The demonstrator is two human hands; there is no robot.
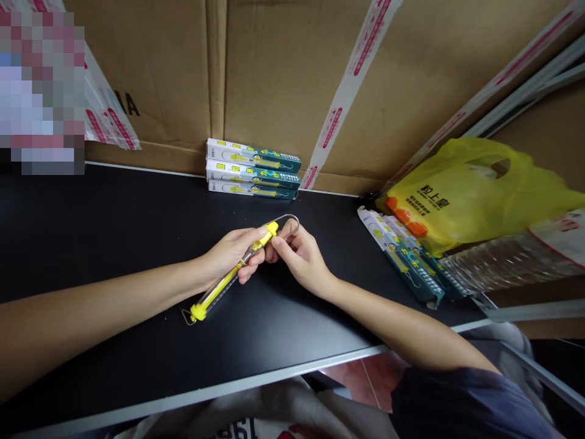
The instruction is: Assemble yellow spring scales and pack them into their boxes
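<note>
A clear tube with yellow ends, a spring scale (219,291), is held slanting above the black table. My left hand (235,253) is wrapped round its upper part, below the yellow cap. The fingers of my right hand (299,255) are closed at the yellow cap and the curved metal hook, which arcs over them. A small wire loop sticks out at the lower end. The right fingertips are partly hidden behind the thumb, so their exact hold on the hook is unclear.
Stacked spring scale boxes (253,171) stand by the cardboard wall (283,73). More boxes (402,256) lie at the right, beside a yellow plastic bag (475,195) and a clear ribbed plastic stack (498,263). The table's pale edge (228,390) runs along the front.
</note>
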